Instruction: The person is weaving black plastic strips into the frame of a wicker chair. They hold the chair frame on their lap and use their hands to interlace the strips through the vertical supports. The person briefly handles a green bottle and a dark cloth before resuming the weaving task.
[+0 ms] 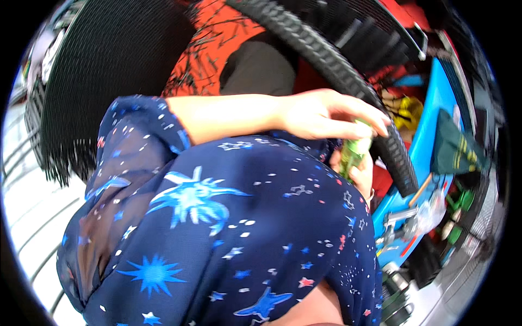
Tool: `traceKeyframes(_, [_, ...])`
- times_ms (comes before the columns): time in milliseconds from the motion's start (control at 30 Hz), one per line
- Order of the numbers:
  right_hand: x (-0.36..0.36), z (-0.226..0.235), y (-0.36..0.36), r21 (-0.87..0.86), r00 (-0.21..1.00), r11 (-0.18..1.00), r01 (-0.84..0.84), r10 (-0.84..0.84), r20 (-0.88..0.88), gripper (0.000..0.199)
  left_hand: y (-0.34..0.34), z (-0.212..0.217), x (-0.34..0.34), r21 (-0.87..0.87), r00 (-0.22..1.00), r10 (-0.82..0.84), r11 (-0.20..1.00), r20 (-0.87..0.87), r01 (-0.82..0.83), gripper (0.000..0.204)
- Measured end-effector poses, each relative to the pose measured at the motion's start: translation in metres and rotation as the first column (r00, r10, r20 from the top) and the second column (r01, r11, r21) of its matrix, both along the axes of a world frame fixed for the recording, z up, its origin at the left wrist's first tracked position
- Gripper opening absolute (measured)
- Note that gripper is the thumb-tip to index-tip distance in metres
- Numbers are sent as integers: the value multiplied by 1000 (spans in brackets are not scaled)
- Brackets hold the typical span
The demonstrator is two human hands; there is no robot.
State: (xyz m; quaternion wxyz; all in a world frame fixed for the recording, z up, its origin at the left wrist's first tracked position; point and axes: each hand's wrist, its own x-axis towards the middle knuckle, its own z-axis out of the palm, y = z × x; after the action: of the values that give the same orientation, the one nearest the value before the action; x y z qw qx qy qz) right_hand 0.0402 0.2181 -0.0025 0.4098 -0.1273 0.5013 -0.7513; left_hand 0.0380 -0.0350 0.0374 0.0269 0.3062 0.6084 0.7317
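In front of my body, toward the right, is a small translucent green bottle [354, 154]. My right hand [364, 173] wraps round its lower part, mostly hidden behind the bottle and my clothing. From the left, my left hand [326, 115] reaches across, its thumb and fingers closed over the bottle's top. Whether that top is capped cannot be made out. Just beyond both hands runs a long black treaded rubber strip [331, 51], slanting from the upper middle down to the right.
Large black ribbed rubber sheets [109, 65] stand at the left. Black slivers litter a red surface [204, 49] ahead. On the right, a blue surface [427, 141] bears metal tools [402, 223] and a clear plastic bag [432, 212]. Nearby are a dark green cloth [457, 146] and a yellow item [409, 113].
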Motion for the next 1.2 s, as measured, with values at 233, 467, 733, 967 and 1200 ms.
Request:
traceKeyframes(233, [-18,-1,-17,248,878,938,242,-103,-467,65,-7,-1,7,44,956,256,963,143,-265,20])
traceKeyframes(467, [-14,10,-17,-20,991,991,133,-133,-12,71,-15,-3,-1,399,938,-100,916,332,-43,63])
traceKeyframes(733, [-22,26,-46,75,981,991,114,-100,-167,52,-15,4,-5,168,801,220,914,557,-369,38])
traceKeyframes(967, [-25,16,-41,-363,864,932,19,167,474,54,-8,-5,-11,206,793,169,915,586,-347,39])
traceKeyframes(1200, [-21,16,-39,-213,972,975,65,-14,233,44,8,2,-14,131,776,273,901,569,-413,39])
